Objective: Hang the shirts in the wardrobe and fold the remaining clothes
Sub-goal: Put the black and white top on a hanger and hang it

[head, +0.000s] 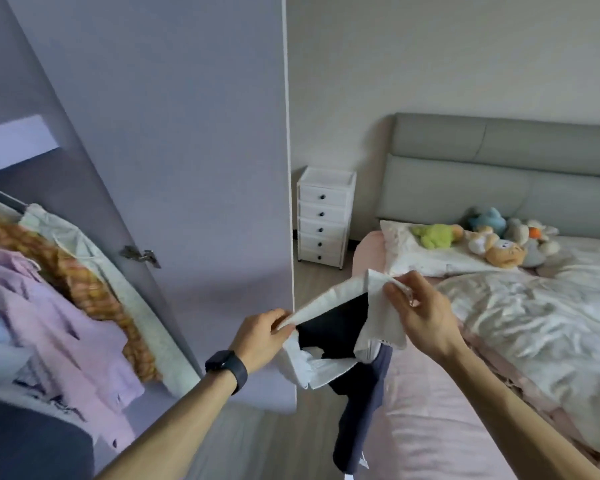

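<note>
I hold a white and dark navy garment (340,327) in the air between the wardrobe door and the bed. My left hand (262,332) pinches one white edge of it. My right hand (418,311) pinches the opposite white edge, higher up. The cloth is stretched between both hands, and a navy part (359,420) hangs down toward the floor. On the left, the open wardrobe (18,143) shows hanging clothes: a pink shirt (66,327), an orange checked shirt (94,289) and a white one (84,247).
The open wardrobe door (194,168) stands just left of the garment. A bed (447,427) with a pink sheet, white duvet (534,317), pillow and several plush toys (499,244) fills the right. A white drawer unit (324,216) stands by the wall.
</note>
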{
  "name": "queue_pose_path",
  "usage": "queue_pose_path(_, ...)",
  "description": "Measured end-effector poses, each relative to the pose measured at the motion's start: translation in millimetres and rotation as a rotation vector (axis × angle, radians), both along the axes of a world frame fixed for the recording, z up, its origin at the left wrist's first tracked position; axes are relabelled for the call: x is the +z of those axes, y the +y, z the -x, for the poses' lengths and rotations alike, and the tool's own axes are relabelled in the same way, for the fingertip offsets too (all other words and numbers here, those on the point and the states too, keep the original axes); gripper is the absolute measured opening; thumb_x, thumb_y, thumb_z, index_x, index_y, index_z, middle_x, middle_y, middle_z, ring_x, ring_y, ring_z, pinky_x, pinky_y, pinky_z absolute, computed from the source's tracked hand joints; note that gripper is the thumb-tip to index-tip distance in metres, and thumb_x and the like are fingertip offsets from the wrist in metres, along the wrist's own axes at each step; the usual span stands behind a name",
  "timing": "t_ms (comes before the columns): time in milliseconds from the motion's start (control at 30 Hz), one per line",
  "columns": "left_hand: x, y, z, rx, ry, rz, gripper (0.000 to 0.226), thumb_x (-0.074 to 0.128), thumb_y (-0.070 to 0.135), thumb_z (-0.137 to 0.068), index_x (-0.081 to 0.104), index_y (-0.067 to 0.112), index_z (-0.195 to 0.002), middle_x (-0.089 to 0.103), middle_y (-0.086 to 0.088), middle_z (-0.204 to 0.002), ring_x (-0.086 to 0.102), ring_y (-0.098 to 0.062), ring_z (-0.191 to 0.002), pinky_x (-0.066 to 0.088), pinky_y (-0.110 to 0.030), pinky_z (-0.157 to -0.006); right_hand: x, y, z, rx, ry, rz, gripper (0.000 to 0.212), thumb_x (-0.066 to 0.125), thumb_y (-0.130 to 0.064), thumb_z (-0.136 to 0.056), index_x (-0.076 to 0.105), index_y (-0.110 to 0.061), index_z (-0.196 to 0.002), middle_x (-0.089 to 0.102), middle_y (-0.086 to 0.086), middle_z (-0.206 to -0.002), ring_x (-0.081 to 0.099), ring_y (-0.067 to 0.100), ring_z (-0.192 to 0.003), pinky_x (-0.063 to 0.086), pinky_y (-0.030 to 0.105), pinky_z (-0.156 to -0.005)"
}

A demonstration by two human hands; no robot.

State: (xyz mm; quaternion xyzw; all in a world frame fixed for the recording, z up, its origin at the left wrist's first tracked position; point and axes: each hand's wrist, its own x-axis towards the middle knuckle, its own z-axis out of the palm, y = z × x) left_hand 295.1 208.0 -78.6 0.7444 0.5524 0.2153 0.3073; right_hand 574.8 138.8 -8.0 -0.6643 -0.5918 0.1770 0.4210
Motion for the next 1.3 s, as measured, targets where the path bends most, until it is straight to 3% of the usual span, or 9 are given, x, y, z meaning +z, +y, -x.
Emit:
queue_pose_path(67, 4, 11, 14, 0.004, 0.088, -0.071, 0.011, 0.059, 0.03, -0.098, 0.063, 0.031, -0.087, 0.053, 0.01, -0.061, 0.051, -0.016, -0.061, 0.035, -0.03, -0.057, -9, 7, 4, -0.017, 0.041, 0.008, 0.016, 0.061, -0.028, -0.098, 0.054, -0.025, -0.084, 0.064, -0.011, -0.075, 0.057, 0.004, -0.069, 0.041, 0.013, -0.062)
queue_pose_path(200, 11, 26, 37, 0.059, 0.108, -0.109, 0.028, 0.061, 0.031, -0.097, 0.063, 0.015, -0.074, 0.048, 0.005, -0.062, 0.044, -0.021, -0.063, 0.033, -0.034, -0.059, -35, 24, 17, 0.031, 0.117, 0.05, 0.012, 0.059, -0.022, -0.099, 0.049, -0.019, -0.092, 0.061, -0.003, -0.083, 0.056, 0.02, -0.078, 0.045, 0.036, -0.071)
queue_pose_path(333, 27, 34, 58, 0.113, -0.086, 0.036, 0.01, 0.074, 0.031, -0.088, 0.075, 0.022, -0.087, 0.069, 0.017, -0.072, 0.063, -0.007, -0.071, 0.047, -0.023, -0.072, -56, 46, 28, 0.283, -0.03, 0.06, 0.037, 0.059, -0.015, -0.098, 0.053, -0.034, -0.13, 0.059, -0.024, -0.111, 0.058, -0.005, -0.094, 0.044, 0.01, -0.081)
queue_pose_path(467, 41, 36, 75, 0.115, -0.135, 0.153, 0.014, 0.081, 0.03, -0.082, 0.075, 0.025, -0.093, 0.077, 0.011, -0.089, 0.072, -0.007, -0.091, 0.054, -0.031, -0.09, -65, 66, 43, 0.433, -0.185, 0.084, 0.019, 0.06, -0.029, -0.098, 0.064, -0.045, -0.109, 0.059, -0.025, -0.094, 0.058, -0.008, -0.084, 0.04, 0.003, -0.071)
queue_pose_path(633, 46, 8, 111, 0.285, -0.012, 0.147, 0.007, 0.075, 0.024, -0.088, 0.072, 0.023, -0.094, 0.074, 0.007, -0.089, 0.067, -0.003, -0.082, 0.051, -0.025, -0.078, -60, 97, 71, 0.516, -0.03, 0.019, 0.008, 0.053, -0.032, -0.101, 0.06, -0.036, -0.098, 0.063, -0.018, -0.097, 0.059, -0.005, -0.092, 0.042, 0.006, -0.075)
queue_pose_path(867, 4, -74, 136, 0.558, 0.179, 0.233, 0.011, 0.053, 0.033, -0.102, 0.058, 0.023, -0.098, 0.057, 0.01, -0.078, 0.056, -0.017, -0.078, 0.043, -0.029, -0.071, -58, 124, 140, 0.638, 0.097, 0.074, 0.011, 0.047, -0.028, -0.104, 0.056, -0.024, -0.106, 0.067, 0.0, -0.085, 0.06, 0.02, -0.078, 0.044, 0.034, -0.07)
queue_pose_path(1067, 14, -138, 152, 0.859, -0.111, 0.185, 0.017, 0.06, 0.04, -0.097, 0.051, 0.027, -0.097, 0.058, 0.002, -0.076, 0.054, -0.011, -0.066, 0.047, -0.025, -0.063, -69, 138, 204, 0.789, -0.027, 0.039, 0.015, 0.046, -0.017, -0.104, 0.058, -0.014, -0.112, 0.059, -0.001, -0.088, 0.054, 0.025, -0.082, 0.035, 0.03, -0.071)
queue_pose_path(1167, 42, -156, 168, 0.876, -0.337, 0.222, 0.014, 0.062, 0.038, -0.098, 0.058, 0.03, -0.11, 0.07, -0.005, -0.092, 0.066, -0.017, -0.079, 0.057, -0.039, -0.076, -58, 143, 242, 0.851, -0.088, 0.041, 0.017, 0.043, -0.018, -0.104, 0.055, -0.015, -0.115, 0.059, 0.004, -0.091, 0.05, 0.025, -0.081, 0.035, 0.034, -0.07)
queue_pose_path(1300, 70, -189, 202, 0.837, -0.685, 0.422, 0.021, 0.063, 0.019, -0.098, 0.066, 0.017, -0.119, 0.072, -0.002, -0.116, 0.068, -0.018, -0.107, 0.056, -0.031, -0.093, -44, 130, 296, 0.933, -0.167, 0.057, 0.023, 0.038, -0.016, -0.105, 0.054, -0.011, -0.12, 0.055, 0.009, -0.089, 0.05, 0.029, -0.088, 0.037, 0.036, -0.073)
